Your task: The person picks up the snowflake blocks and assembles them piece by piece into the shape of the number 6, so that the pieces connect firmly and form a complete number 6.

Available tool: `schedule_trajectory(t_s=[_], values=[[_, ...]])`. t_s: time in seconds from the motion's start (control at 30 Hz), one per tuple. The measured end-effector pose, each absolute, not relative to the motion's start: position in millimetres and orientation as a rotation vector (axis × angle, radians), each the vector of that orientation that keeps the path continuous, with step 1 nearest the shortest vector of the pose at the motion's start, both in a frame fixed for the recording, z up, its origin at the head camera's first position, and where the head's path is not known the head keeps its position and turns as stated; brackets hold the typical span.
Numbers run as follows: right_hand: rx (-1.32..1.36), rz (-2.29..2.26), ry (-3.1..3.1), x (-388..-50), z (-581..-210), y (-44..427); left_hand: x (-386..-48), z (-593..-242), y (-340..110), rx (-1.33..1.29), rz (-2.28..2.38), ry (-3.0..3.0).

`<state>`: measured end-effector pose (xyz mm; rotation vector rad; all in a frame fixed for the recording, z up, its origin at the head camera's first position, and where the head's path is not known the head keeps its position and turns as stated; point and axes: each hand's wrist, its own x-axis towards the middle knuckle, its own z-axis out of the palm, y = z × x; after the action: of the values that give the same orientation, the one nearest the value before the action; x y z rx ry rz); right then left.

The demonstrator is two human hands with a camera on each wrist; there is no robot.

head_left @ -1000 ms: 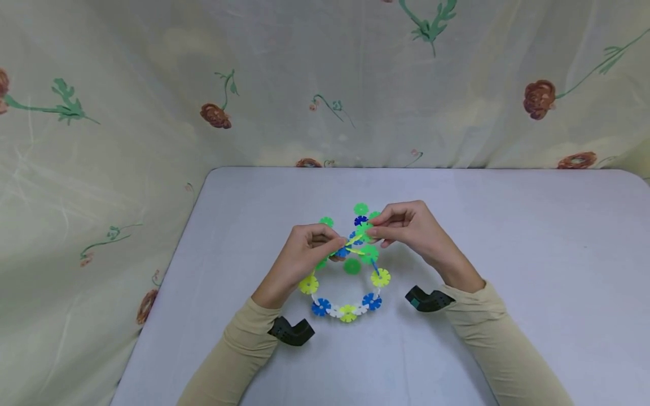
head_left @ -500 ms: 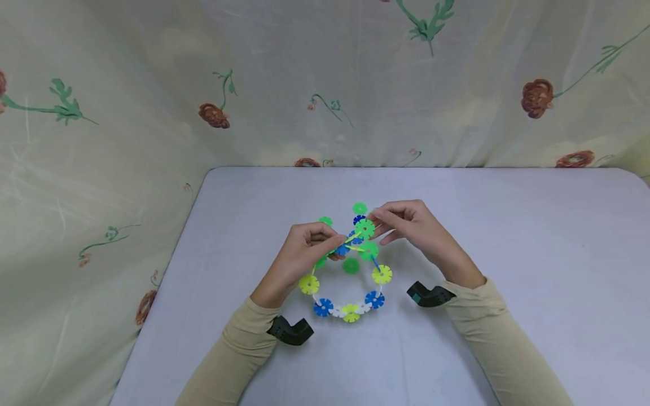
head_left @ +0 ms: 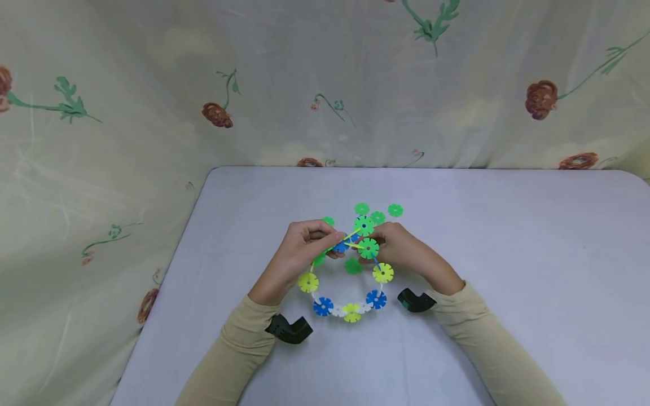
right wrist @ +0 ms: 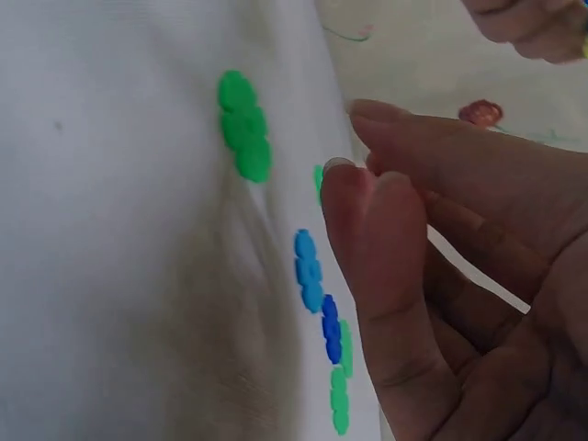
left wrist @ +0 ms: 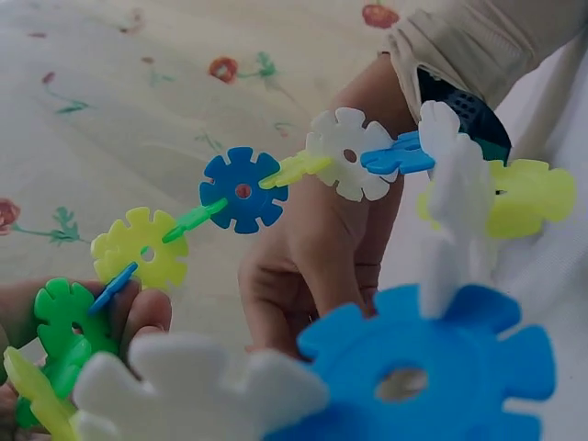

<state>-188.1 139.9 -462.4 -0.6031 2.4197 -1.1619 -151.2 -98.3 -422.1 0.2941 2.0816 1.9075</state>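
A chain of interlocking snowflake discs (head_left: 383, 273) in green, yellow, blue and white hangs in a loop above the table. My left hand (head_left: 294, 256) pinches its upper part between thumb and fingers; in the left wrist view the chain's green disc (left wrist: 72, 317) lies at those fingertips. Behind the loop's right side reaches my right hand (head_left: 403, 251), low over the table, its fingertips partly hidden by green discs. The right wrist view shows the right hand (right wrist: 459, 239) with loosely bent fingers and nothing between them, beside loose discs.
Loose green discs (head_left: 395, 210) lie on the white table (head_left: 508, 254) beyond the chain. In the right wrist view a green disc (right wrist: 244, 127), a light blue disc (right wrist: 308, 271) and a dark blue disc (right wrist: 332, 329) rest on the cloth. A flowered curtain (head_left: 264, 84) hangs behind.
My right hand has let go of the chain's upper green disc and moved down and left behind the loop, uncovering a loose green disc. The left hand keeps its pinch.
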Motion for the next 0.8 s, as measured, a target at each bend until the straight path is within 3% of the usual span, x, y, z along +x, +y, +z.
schedule_trajectory(t_s=[0.8], values=[[-0.676,-1.107,2.363,-177.5,-467.6,129.9,-151.3,-423.0,-97.0,0.293,1.897,2.045]])
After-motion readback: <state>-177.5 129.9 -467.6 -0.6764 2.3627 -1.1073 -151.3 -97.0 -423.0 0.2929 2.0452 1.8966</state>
